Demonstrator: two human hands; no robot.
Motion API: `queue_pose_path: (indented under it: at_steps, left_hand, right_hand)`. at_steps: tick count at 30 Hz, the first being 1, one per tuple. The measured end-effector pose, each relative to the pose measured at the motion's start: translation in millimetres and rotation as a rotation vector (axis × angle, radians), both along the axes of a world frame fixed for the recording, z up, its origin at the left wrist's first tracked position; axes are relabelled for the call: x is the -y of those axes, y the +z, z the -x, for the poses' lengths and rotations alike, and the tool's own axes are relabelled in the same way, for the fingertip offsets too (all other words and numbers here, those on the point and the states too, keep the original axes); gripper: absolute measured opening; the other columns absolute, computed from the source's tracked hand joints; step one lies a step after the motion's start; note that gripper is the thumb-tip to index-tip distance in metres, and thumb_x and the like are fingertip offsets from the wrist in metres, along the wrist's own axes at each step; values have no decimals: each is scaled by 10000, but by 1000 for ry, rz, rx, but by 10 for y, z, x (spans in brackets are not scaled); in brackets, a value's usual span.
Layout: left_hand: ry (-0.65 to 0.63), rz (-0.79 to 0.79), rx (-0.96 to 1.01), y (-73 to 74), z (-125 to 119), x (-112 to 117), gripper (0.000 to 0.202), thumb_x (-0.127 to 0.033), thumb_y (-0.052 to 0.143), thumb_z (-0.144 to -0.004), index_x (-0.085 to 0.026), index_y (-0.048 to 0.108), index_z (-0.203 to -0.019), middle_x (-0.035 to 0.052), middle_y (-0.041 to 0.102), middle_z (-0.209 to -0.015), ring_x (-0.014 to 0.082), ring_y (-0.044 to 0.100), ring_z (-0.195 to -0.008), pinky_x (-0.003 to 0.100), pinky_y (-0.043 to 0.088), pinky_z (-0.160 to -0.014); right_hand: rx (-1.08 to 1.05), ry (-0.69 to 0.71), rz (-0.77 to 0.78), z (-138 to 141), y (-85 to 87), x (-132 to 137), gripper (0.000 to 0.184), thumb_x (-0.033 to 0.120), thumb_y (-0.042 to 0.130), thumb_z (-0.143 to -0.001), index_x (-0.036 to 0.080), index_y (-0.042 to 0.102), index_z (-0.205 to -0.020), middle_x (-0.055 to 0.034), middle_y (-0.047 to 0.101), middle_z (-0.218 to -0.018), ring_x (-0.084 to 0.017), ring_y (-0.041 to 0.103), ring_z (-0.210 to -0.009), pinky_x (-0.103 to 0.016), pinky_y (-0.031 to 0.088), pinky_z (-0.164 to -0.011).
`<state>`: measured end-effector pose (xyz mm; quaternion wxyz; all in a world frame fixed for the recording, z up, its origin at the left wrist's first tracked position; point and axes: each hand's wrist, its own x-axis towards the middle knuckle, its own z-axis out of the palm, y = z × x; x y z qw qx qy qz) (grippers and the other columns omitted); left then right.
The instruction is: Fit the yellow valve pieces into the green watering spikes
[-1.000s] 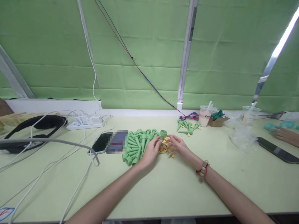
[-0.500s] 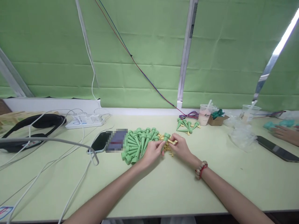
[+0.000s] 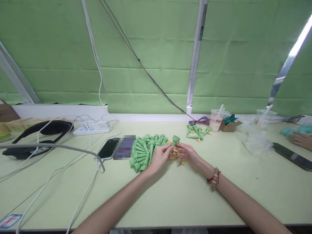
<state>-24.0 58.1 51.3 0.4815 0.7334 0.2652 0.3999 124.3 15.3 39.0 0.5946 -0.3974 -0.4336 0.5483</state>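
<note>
My left hand (image 3: 161, 156) is closed around a green plastic watering spike (image 3: 175, 139), holding it with the wide cup end up. My right hand (image 3: 188, 153) is at the side of that spike, its fingers curled at a small yellow valve (image 3: 175, 150), which they partly hide. Left of my hands lies a pile of similar green spikes (image 3: 146, 152). Small yellow valves (image 3: 173, 156) are heaped beneath and behind my fingers. Farther back on the right is a small group of green spikes (image 3: 199, 131) with yellow valves fitted.
Two phones (image 3: 107, 150) lie left of the pile, one blurred out. A power strip (image 3: 92, 128), white cables and a black headband device (image 3: 39, 139) are farther left. On the right are drink cups (image 3: 215, 121), a small box (image 3: 229, 126), plastic bags, a black phone (image 3: 292, 156) and another person's hand (image 3: 302, 140).
My right hand's fingers have shifted in closer against the spike, and the yellow valve they pinched is now mostly covered. My left hand keeps its hold. The view has shifted slightly.
</note>
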Motion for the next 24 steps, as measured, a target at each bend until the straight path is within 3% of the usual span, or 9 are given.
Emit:
queue_pose_path:
  at_steps: [6,11,15,18,21,24]
  left_hand:
    - [10,-79,-106,-36,31,-55,317,-399,491,-800,-133,653,-746,-13,530,-547,107,428,-505,226,337,-491]
    - [20,-78,-117,-63,7,-4,346,-429,472,-808,-142,611,-674,-8,540,-521,119,480,-485,233,362,-489]
    - [-27,0,-82,-125,-26,14,387,-465,470,-806,-130,612,-676,19,594,-542,123,514,-472,233,373,-475]
    - [-47,72,-49,-153,-37,13,419,-487,475,-800,-120,607,-649,24,594,-518,112,504,-443,227,370,-455]
    - [-63,153,-39,-151,-46,51,429,-506,496,-782,-110,616,-670,26,592,-515,97,486,-403,215,354,-416]
    - [-100,231,-60,-142,-64,128,455,-532,490,-774,-111,601,-643,39,600,-526,89,464,-366,217,349,-388]
  right_hand:
    - [-76,-11,86,-31,-60,-25,203,330,727,-649,169,631,-729,-8,613,-720,-97,569,-624,-191,492,-543]
    - [-11,-31,70,-15,-69,-29,289,404,734,-624,158,609,-709,11,566,-677,-86,567,-585,-191,498,-538]
    - [200,-112,-28,-34,-65,-45,382,496,717,-590,162,562,-691,22,527,-633,-106,547,-562,-237,508,-514]
    - [384,-210,-135,-37,-80,-46,351,490,678,-629,183,519,-690,15,503,-643,-135,527,-602,-263,508,-483]
    - [603,-324,-298,-49,-103,-30,195,332,591,-725,207,455,-661,5,456,-664,-153,496,-646,-239,459,-441]
    - [821,-476,-477,-96,-107,-12,135,149,489,-698,207,416,-601,-1,416,-674,-140,440,-622,-233,415,-460]
